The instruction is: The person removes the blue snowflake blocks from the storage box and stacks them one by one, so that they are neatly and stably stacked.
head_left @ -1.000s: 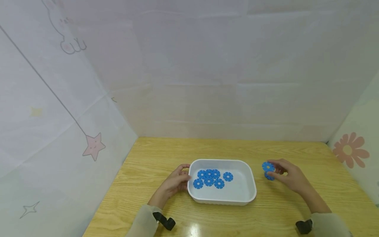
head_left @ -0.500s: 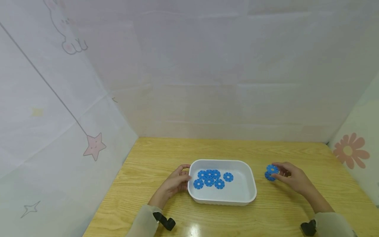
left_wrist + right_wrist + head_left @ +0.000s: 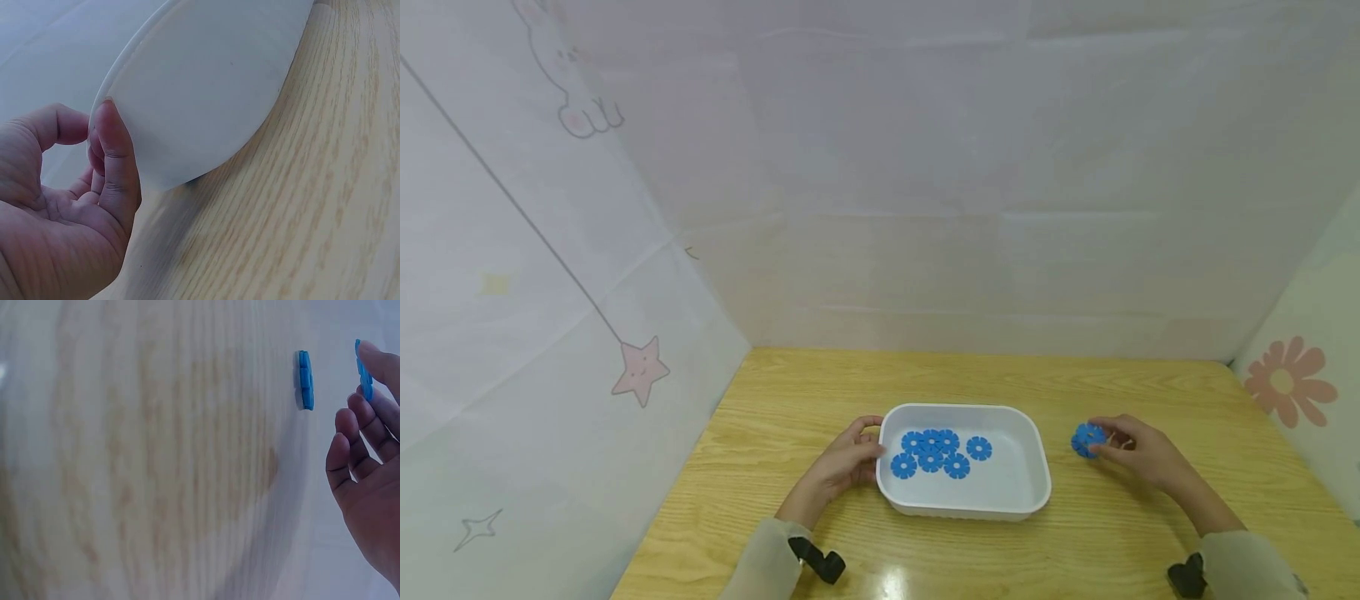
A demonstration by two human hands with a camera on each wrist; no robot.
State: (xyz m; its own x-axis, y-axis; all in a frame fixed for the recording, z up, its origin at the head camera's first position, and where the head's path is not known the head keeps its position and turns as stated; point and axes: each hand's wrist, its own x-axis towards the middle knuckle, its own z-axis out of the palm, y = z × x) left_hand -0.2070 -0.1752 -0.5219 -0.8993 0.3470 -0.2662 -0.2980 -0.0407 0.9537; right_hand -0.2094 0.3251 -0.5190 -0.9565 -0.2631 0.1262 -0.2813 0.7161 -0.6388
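My left hand point(image 3: 838, 467) holds the left end of a white plastic tray point(image 3: 1018, 475), its thumb and fingers pinching the rim, as the left wrist view also shows around the tray wall point(image 3: 200, 87). Right of the tray, my right hand point(image 3: 1138, 450) pinches a blue snowflake disc point(image 3: 364, 372) between thumb and fingers. Another blue disc point(image 3: 305, 381) lies on the table just below it, with a gap between the two in the right wrist view. From the head they overlap. Several more blue discs point(image 3: 956, 466) lie inside the tray, mostly in its left half.
The wooden table point(image 3: 820, 379) runs back to a pale cloth backdrop point(image 3: 887, 275). At the left, a cloth side wall with a printed pink star point(image 3: 640, 369) borders the table. A printed flower point(image 3: 1285, 381) marks the right side cloth.
My right hand has shifted slightly right and down, bringing the pinched snowflake disc over the one on the table. The left hand and tray stay in place.
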